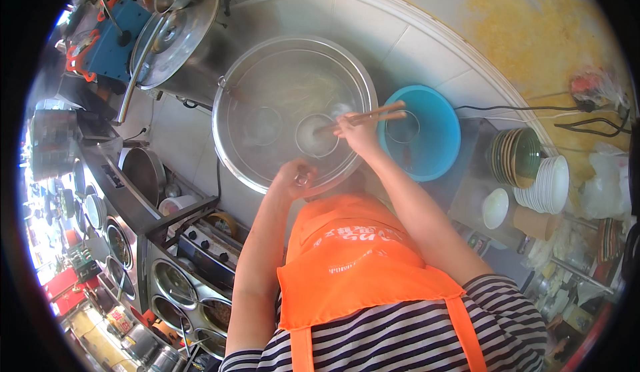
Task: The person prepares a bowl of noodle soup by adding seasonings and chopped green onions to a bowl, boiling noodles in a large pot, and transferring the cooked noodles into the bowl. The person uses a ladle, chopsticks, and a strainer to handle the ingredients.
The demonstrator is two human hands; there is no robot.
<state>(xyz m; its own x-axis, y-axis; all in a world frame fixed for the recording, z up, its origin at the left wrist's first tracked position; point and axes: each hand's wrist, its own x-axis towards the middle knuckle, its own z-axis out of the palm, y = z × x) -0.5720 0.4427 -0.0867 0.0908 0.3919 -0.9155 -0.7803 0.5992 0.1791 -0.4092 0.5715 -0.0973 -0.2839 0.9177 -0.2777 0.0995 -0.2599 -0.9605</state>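
Observation:
Before me stands a large round steel pot (369, 84) of cloudy, steaming liquid. My right hand (356, 132) grips a pair of long wooden chopsticks (382, 112) over the pot's right side. Their lower ends reach into a round metal-rimmed strainer (305, 149) with pale contents blurred by steam. Another round shape (262, 126), fainter, shows left of it in the liquid. At the near rim, my left hand (295, 177) has its fingers curled around a small metal loop (301, 178); what the loop belongs to is hidden.
A blue plastic tub (440, 142) stands right of the pot, near stacked green bowls (525, 157) and white plates (555, 184). Beyond the pot's left are a lidded steel pot (192, 47) and a long-handled ladle (142, 69). A counter with round food wells (175, 284) lies lower left.

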